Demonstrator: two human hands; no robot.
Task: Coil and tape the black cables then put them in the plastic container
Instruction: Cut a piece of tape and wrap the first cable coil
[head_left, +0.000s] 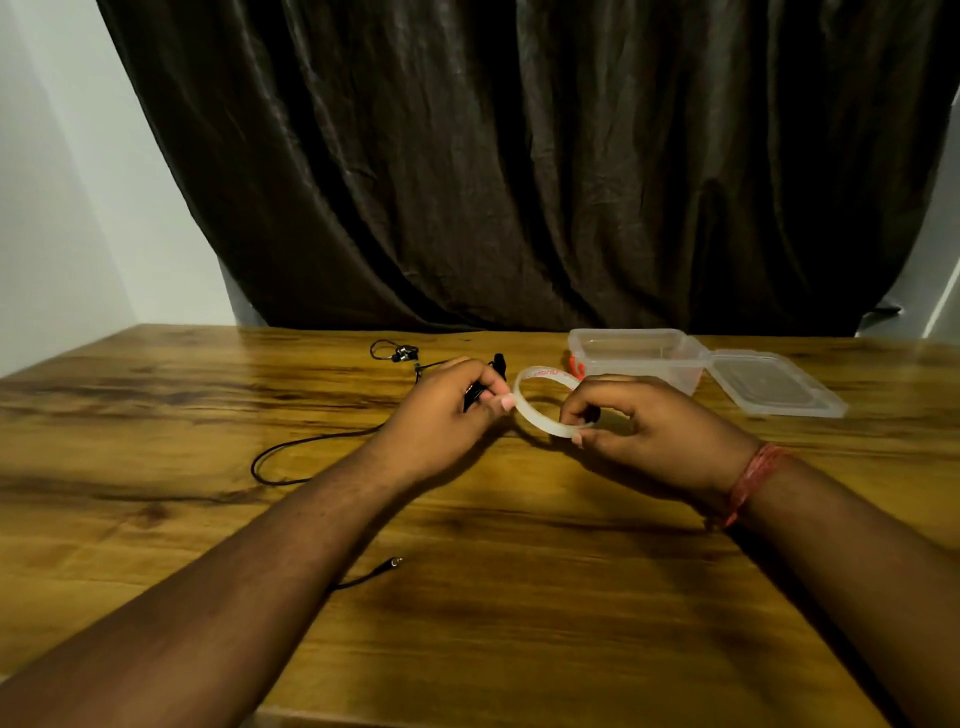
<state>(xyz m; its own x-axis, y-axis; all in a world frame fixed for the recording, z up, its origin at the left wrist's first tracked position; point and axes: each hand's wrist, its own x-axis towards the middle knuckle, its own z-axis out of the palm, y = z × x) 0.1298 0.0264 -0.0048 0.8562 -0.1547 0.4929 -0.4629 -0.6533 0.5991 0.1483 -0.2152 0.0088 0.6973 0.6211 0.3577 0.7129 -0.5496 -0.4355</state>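
Reading left to right, I see my left hand (447, 405) curled round a black cable (291, 457) trailing over the wooden table (519, 597); my right hand (639, 431) pinches the tape (540, 402), its red print unreadable. Open container (636, 353) and lid (774, 384) lie far right, before a dark curtain (519, 156).

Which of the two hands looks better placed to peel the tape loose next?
The right hand, probably. It already pinches the tape roll at its near rim, free to pick at the end. The left hand grips a folded black cable and only touches the roll's side.
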